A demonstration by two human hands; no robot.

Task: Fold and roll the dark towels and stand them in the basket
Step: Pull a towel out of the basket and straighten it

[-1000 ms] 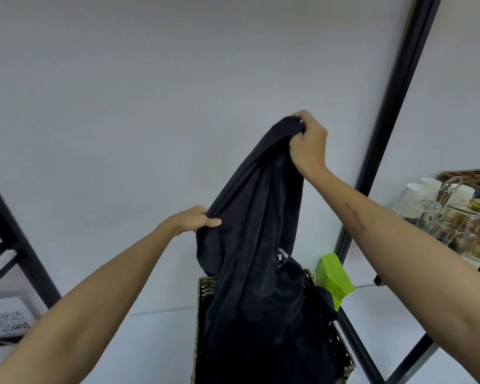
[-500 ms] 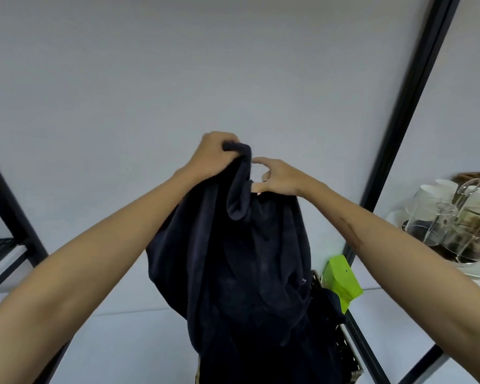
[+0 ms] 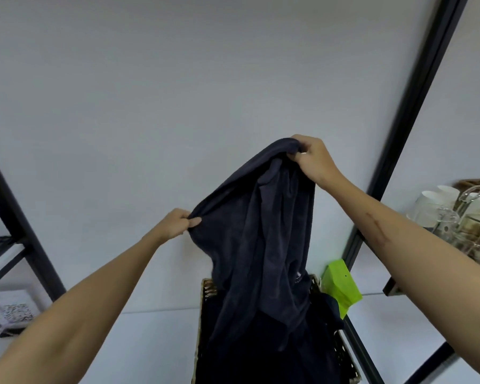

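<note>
White wall behind, dark towel (image 3: 261,239) hangs above the basket (image 3: 205,292); left hand (image 3: 175,224) and right hand (image 3: 313,159) each pinch its edge. Soft, limp: best held at the corners.

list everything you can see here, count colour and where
dark towel: one, navy, held up over the basket, lower end hanging into it
more dark cloth: count unclear, navy, piled in the basket
basket: one, woven tan, bottom centre on the white surface
green box: one, lime, right of the basket
black frame posts: two visible, right and left edges
glassware and white cups: several, clear and white, right shelf
printed card: one, white, lower left
left hand: pinching the towel's lower left edge
right hand: gripping the towel's top
</note>
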